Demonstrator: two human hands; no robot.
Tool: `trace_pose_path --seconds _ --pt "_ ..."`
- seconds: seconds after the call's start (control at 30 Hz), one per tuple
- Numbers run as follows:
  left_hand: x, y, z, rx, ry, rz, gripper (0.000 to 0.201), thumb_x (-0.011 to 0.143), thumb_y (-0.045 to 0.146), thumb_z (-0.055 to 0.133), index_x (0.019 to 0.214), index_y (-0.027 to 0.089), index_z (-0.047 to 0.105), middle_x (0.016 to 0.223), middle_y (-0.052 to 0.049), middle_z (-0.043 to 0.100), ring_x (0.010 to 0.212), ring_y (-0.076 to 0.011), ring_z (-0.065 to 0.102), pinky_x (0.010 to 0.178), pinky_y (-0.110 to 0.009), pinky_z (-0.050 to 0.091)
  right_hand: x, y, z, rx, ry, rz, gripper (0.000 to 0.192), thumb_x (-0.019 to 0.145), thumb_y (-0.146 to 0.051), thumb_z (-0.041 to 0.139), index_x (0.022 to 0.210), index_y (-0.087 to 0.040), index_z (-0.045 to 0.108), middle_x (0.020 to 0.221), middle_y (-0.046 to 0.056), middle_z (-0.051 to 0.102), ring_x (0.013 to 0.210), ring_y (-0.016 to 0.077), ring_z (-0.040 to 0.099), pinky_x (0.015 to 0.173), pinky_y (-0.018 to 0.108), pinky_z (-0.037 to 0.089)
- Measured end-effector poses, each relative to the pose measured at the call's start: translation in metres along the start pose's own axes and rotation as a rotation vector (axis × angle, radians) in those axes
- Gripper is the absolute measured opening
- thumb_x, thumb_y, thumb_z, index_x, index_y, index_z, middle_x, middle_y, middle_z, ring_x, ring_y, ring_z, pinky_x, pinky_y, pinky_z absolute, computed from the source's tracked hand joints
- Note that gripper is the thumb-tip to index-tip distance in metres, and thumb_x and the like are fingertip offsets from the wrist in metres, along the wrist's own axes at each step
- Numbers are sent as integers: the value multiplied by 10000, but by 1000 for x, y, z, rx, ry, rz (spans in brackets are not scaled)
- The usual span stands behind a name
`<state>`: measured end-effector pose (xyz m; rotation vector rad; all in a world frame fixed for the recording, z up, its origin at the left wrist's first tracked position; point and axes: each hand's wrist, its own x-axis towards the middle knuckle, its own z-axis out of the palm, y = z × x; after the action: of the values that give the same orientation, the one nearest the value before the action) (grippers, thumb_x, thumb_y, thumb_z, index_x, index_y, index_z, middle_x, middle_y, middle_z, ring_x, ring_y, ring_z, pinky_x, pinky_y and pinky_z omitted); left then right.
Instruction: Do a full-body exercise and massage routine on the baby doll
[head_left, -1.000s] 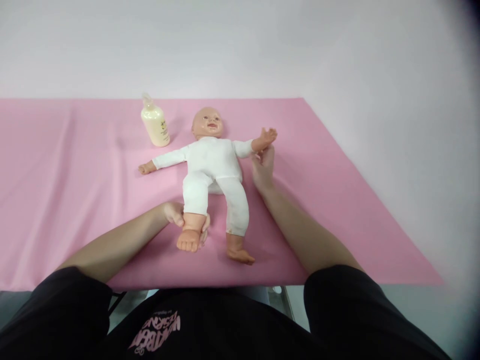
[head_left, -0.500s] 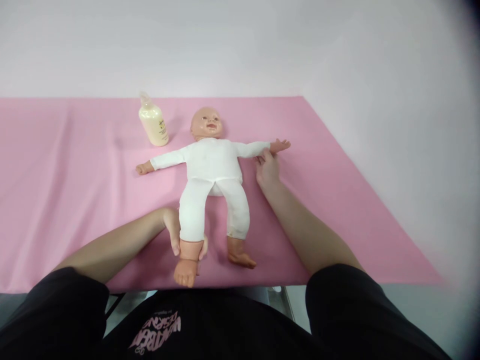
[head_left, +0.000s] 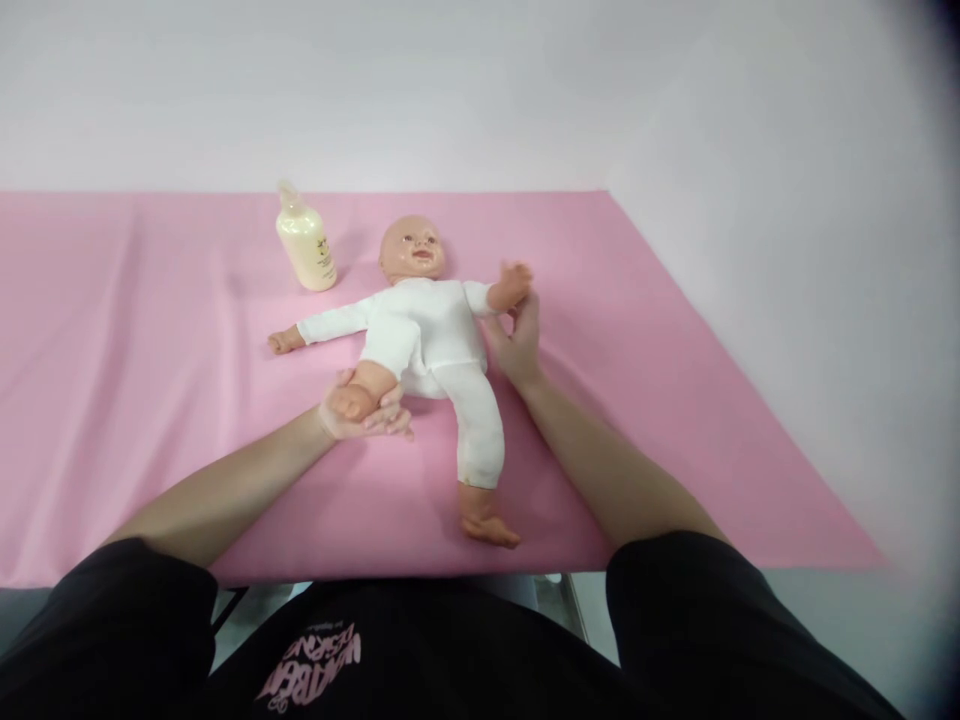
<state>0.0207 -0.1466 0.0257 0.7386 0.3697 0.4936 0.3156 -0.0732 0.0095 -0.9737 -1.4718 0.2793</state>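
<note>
A baby doll (head_left: 450, 325) with a white cloth body lies on its back on the pink sheet (head_left: 675, 430), its head away from me. My left hand (head_left: 367, 405) is wrapped round the ankle of the doll's leg on the left, which is raised and bent toward its belly. At the other side, my right hand (head_left: 517, 335) grips the doll's forearm near the wrist, and that arm is bent upward. Part of the right fingers is hidden behind the doll's arm. The doll's other leg lies straight toward me, and its other arm stretches out to the left.
A pump bottle (head_left: 307, 245) of pale yellow liquid stands on the sheet, left of the doll's head. White wall (head_left: 450, 90) rises behind the table and on the right. The table's front edge runs close to my body.
My left hand has pushed the doll's leg up and away from me, bending it. My right hand has drawn the doll's arm inward, toward its body.
</note>
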Motion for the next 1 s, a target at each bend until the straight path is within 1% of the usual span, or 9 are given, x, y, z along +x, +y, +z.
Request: trace_pose_path --seconds 0.1,0.17,0.27,0.37,0.5,0.63,0.7,0.83,1.0 --pt "-2 16 22 -167 118 27 672 864 856 326 734 226 520 494 14 364 605 -220 481 743 -428 570 -5 -18 3 -211 -266 -252 362 1010 -448 560 1323 -276 615 1280 110 688 1220 297 640 1105 520 523" --pt "0 23 36 -233 220 31 669 965 744 237 763 198 567 527 6 375 609 -213 478 716 -391 560 -6 -26 5 -303 -359 -351 317 1038 -361 498 1295 -273 662 1250 100 706 1196 290 651 1090 517 529" --pt "3 25 43 -229 251 21 689 1015 641 178 801 159 621 565 -15 430 602 -200 490 695 -361 542 -6 -31 8 -347 -374 -396 339 1046 -278 445 1279 -268 690 1233 98 712 1178 279 658 1061 506 542" --pt "3 21 36 -134 147 -4 628 967 688 324 850 157 638 589 -21 483 606 -203 524 716 -380 536 -6 -30 8 -314 -357 -365 316 1037 -311 487 1279 -279 687 1237 96 711 1183 286 658 1064 526 538" --pt "0 10 16 68 -171 -67 602 647 764 724 840 201 630 607 -28 566 639 -233 587 772 -441 545 -7 -19 7 -195 -200 -201 367 997 -462 595 1315 -281 630 1268 98 697 1207 298 642 1071 527 537" --pt "-2 5 4 222 -477 -264 668 468 767 831 811 223 650 656 -84 656 769 -323 688 842 -501 562 -3 2 6 4 -9 25 504 936 -540 651 1346 -267 544 1296 111 657 1150 271 657 957 462 589" --pt "-1 9 2 333 -557 -347 649 406 696 897 799 230 675 715 -111 694 907 -384 720 877 -513 573 1 13 5 97 84 125 529 901 -548 678 1324 -269 527 1315 115 634 1152 267 660 927 447 602" --pt "6 17 6 553 -525 -327 601 296 412 1017 772 256 684 871 -91 729 1091 -384 715 851 -418 614 7 33 0 265 213 354 572 855 -507 701 1343 -315 473 1395 90 591 1209 266 663 955 477 611" --pt "13 14 21 398 -319 -251 515 553 531 950 914 254 708 914 -41 703 994 -310 743 720 -354 619 10 51 1 442 368 680 524 863 -436 632 1327 -288 439 1420 101 590 1201 219 691 1029 456 596"
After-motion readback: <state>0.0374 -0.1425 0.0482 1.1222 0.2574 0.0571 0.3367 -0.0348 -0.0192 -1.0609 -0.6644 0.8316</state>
